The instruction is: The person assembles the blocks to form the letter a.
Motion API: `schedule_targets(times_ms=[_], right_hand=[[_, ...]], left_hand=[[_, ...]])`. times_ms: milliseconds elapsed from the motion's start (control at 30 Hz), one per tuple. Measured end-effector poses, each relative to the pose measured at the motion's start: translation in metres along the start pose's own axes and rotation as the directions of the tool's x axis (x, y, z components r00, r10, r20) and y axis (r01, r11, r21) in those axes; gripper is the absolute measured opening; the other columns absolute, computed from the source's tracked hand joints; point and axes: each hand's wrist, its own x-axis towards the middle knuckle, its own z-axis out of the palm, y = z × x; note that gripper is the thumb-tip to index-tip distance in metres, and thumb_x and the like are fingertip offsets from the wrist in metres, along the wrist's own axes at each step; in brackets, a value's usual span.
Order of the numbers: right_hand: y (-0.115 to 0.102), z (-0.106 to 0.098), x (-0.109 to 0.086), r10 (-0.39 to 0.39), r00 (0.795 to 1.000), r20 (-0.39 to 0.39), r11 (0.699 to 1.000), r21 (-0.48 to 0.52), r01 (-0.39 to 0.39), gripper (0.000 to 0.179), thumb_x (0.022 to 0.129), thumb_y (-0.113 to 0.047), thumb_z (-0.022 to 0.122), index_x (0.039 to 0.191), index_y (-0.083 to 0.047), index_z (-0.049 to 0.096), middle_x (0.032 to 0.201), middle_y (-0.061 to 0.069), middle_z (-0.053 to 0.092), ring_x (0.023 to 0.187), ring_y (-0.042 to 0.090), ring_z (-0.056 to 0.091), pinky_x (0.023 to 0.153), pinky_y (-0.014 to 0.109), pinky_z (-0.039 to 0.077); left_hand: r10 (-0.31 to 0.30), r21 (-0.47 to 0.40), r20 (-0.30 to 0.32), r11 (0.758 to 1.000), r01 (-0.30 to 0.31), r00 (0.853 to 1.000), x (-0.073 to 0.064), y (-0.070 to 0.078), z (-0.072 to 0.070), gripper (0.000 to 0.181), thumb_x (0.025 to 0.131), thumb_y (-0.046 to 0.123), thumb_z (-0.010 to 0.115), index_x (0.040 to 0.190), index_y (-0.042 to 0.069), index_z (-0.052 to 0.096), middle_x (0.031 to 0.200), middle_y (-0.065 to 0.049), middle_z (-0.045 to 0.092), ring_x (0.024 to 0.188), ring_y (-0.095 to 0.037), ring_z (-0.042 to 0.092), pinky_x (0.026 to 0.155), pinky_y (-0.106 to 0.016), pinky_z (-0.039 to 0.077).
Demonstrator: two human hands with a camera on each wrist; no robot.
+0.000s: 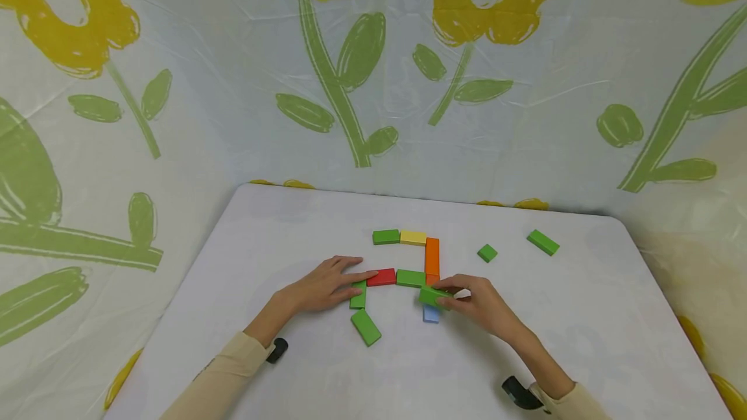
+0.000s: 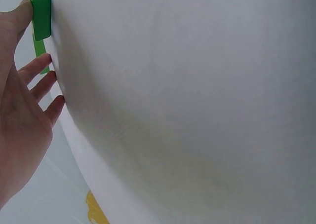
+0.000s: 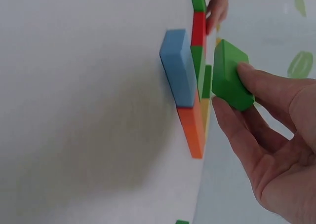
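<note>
My right hand [image 1: 481, 303] pinches a green block [image 1: 433, 295] between thumb and fingers. In the head view that block overlaps a blue block [image 1: 430, 315]; the right wrist view shows it raised off the table. Fingers spread, my left hand [image 1: 327, 287] reaches in from the left. Its index fingertip lies at a red block [image 1: 384, 277], and its thumb is at an upright-running green block [image 1: 358, 298]. Right of the red block sits another green block [image 1: 411, 278], meeting the orange pieces [image 1: 432, 255]. A slanted green block [image 1: 366, 328] lies nearest me.
Behind, a green block [image 1: 386, 236] and a yellow block [image 1: 413, 238] run in line to the orange pieces. Two loose green pieces lie to the right, a small one [image 1: 487, 253] and a longer one [image 1: 543, 242]. Flower-printed cloth [image 1: 245, 70] surrounds the white table [image 1: 280, 219].
</note>
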Motion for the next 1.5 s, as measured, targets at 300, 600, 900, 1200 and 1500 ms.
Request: schedule_targets(times_ms=[300,600,900,1200,1500], right_hand=[[-0.01,0.016,0.001,-0.027,0.987,0.159,0.997,0.077,0.015,0.026,0.093,-0.015,0.077,0.118,-0.009,0.077,0.111,-0.002,0.075,0.099,0.013,0.066,0.084,0.026,0.058],[-0.012,0.035,0.001,-0.139,0.955,0.263,0.988,0.102,0.115,0.023,0.094,-0.014,0.076,0.116,-0.007,0.077,0.108,0.0,0.075,0.096,0.012,0.067,0.084,0.029,0.059],[-0.016,0.047,-0.001,-0.132,0.934,0.332,0.987,0.127,0.094,0.023,0.095,-0.012,0.074,0.116,-0.003,0.077,0.11,0.004,0.075,0.1,0.02,0.07,0.087,0.035,0.059],[-0.021,0.057,-0.002,-0.138,0.935,0.326,0.989,-0.002,0.147,0.023,0.096,-0.007,0.072,0.118,-0.004,0.076,0.111,0.001,0.074,0.103,0.015,0.067,0.091,0.03,0.056],[-0.021,0.069,-0.006,-0.216,0.927,0.306,0.965,-0.079,0.251,0.026,0.095,-0.019,0.075,0.118,-0.007,0.077,0.108,-0.003,0.069,0.102,0.013,0.06,0.093,0.031,0.051]], left_hand=[[0.002,0.005,-0.004,1.0,-0.002,1.0,0.002,-0.001,0.001,0.052,0.107,0.04,0.054,0.157,0.031,0.044,0.162,-0.01,0.035,0.147,-0.036,0.032,0.119,-0.055,0.03],[0.0,-0.01,-0.002,1.0,0.0,1.0,0.003,0.0,0.001,0.051,0.107,0.039,0.054,0.157,0.03,0.045,0.162,-0.011,0.035,0.146,-0.038,0.032,0.118,-0.056,0.031],[0.024,0.004,-0.029,1.0,-0.023,0.999,0.001,0.0,0.002,0.051,0.107,0.037,0.056,0.156,0.027,0.047,0.161,-0.013,0.037,0.145,-0.038,0.034,0.117,-0.057,0.031],[0.011,0.015,-0.025,1.0,-0.01,1.0,0.001,-0.004,0.003,0.052,0.107,0.04,0.055,0.157,0.032,0.045,0.162,-0.009,0.036,0.147,-0.035,0.032,0.119,-0.054,0.03],[-0.002,0.011,-0.02,1.0,0.003,1.0,0.001,-0.004,0.005,0.052,0.107,0.041,0.054,0.157,0.033,0.044,0.163,-0.008,0.035,0.148,-0.035,0.031,0.119,-0.054,0.029]])
